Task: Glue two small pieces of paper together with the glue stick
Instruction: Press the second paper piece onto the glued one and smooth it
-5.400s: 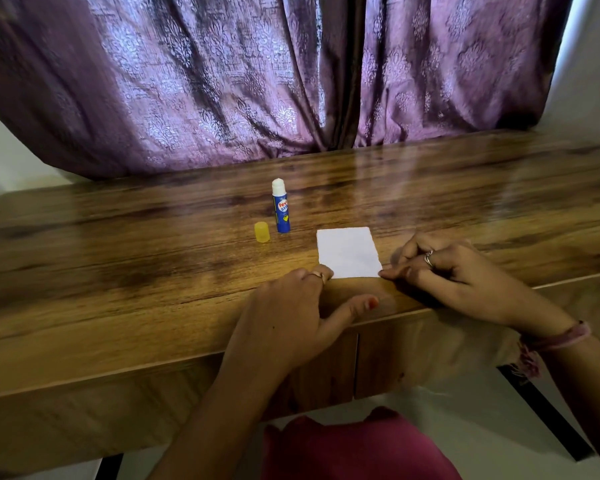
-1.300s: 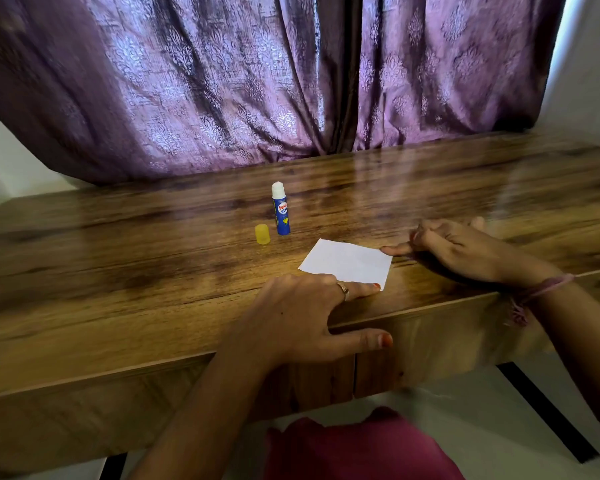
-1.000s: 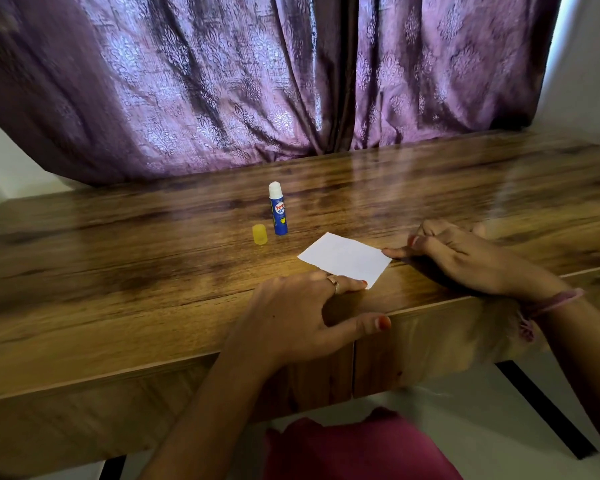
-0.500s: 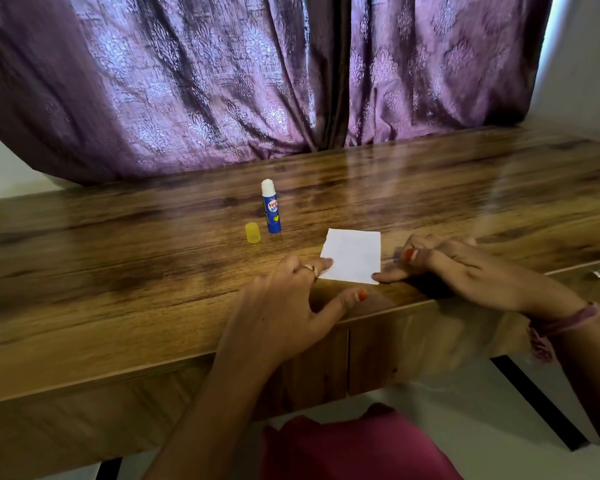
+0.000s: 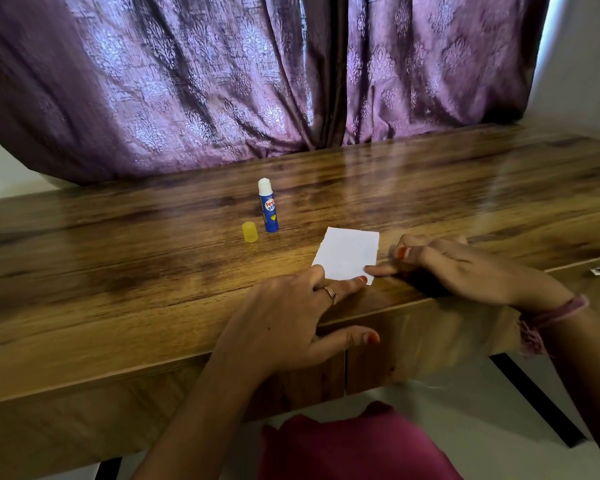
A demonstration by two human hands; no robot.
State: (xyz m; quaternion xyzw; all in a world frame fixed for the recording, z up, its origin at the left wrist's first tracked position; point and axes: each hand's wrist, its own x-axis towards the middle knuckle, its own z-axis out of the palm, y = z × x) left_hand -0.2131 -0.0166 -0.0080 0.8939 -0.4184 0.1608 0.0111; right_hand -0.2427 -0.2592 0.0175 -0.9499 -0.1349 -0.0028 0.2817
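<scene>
Left hand [image 5: 284, 320] lay palm-down at the near edge of the wooden table [image 5: 118, 271], fingers relaxed and spread, one straight fingertip pressing the near edge of the white paper [image 5: 347, 256], thumb stretched along the table's front edge. Right hand [image 5: 465, 268] rested beside the paper's right edge, index finger extended to its near right corner, the other fingers loosely curled, holding nothing. Farther back stood the uncapped glue stick [image 5: 268, 206], its yellow cap [image 5: 249, 232] just beside it.
</scene>
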